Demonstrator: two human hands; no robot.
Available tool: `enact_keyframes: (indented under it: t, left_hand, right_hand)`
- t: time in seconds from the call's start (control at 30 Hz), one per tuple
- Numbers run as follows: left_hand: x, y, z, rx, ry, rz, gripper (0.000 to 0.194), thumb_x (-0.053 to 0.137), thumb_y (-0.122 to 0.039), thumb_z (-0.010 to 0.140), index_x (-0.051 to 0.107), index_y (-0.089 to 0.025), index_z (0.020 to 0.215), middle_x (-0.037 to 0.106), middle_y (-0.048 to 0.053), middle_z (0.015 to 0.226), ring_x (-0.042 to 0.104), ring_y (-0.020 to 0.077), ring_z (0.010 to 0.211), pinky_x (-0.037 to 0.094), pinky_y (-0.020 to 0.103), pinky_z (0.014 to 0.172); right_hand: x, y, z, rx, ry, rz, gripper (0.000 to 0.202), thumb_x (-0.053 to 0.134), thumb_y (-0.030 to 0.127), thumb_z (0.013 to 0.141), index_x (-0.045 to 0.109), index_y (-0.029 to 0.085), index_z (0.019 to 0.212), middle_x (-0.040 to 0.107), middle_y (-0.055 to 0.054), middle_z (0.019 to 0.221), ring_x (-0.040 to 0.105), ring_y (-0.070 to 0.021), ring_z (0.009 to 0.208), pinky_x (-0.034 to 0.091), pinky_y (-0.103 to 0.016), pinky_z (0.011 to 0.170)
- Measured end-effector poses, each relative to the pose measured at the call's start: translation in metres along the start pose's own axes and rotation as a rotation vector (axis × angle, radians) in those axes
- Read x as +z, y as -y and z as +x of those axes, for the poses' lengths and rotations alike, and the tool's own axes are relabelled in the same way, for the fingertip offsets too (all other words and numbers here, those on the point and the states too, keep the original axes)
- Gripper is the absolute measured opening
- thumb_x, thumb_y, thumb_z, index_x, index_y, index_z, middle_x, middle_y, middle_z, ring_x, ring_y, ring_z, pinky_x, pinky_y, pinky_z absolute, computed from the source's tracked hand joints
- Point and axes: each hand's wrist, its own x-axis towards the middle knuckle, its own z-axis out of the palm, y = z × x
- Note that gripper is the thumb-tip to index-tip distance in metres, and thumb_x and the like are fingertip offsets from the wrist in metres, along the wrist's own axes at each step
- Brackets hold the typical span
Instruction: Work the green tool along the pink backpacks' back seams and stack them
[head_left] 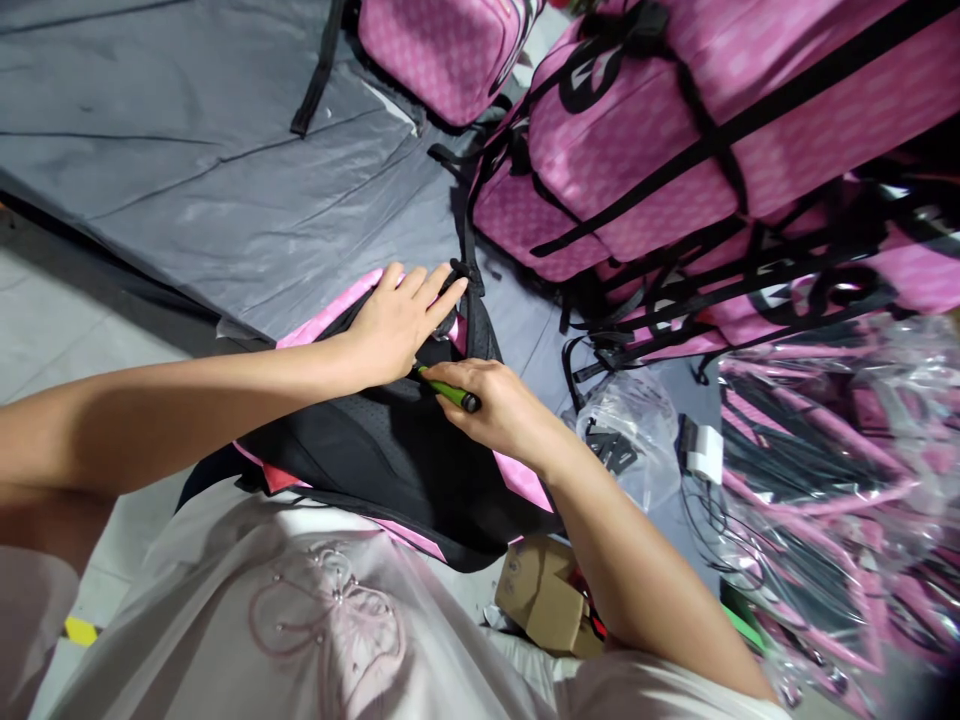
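Observation:
A black and pink backpack [390, 450] lies at the table's edge against my body, its black padded side up. My left hand [401, 315] rests flat on its upper part, fingers stretched out towards a black strap [476, 310]. Close beside it, my right hand [495, 410] is closed around a slim green-handled tool [452, 390] with a black end. The tool's tip points at the black fabric by my left palm. What kind of tool it is, I cannot tell, as its working end is hidden.
Pink backpacks [622, 170] with black straps are piled at the upper right, and another pink bag [442, 50] stands at the back. A clear plastic bag [637, 440] holds black pieces. Plastic-wrapped pink and black bags [810, 470] lie at right. A cardboard box [544, 590] sits below.

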Motion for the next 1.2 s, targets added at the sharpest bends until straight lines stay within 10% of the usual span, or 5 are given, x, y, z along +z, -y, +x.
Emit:
enact_keyframes:
  t: [0.83, 1.2]
  left_hand:
    - [0.001, 0.002, -0.001, 0.01, -0.002, 0.034, 0.102, 0.073, -0.035, 0.08, 0.015, -0.011, 0.161, 0.017, 0.018, 0.168, 0.033, 0.0351, 0.143, 0.021, 0.048, 0.119]
    - [-0.038, 0.027, -0.017, -0.028, 0.316, 0.007, 0.136, 0.084, -0.051, 0.068, -0.016, -0.031, 0.159, -0.013, 0.014, 0.169, 0.007, 0.0481, 0.152, 0.033, 0.063, 0.112]
  right_hand:
    - [0.009, 0.003, -0.004, 0.132, -0.077, 0.082, 0.036, 0.061, 0.013, 0.085, 0.074, 0.02, 0.117, 0.078, -0.007, 0.11, 0.075, -0.0245, 0.097, 0.057, -0.036, 0.089]
    - [0.019, 0.012, -0.022, 0.15, -0.197, 0.171, 0.033, 0.059, 0.019, 0.088, 0.073, 0.02, 0.118, 0.077, -0.007, 0.113, 0.074, -0.0247, 0.099, 0.056, -0.036, 0.087]
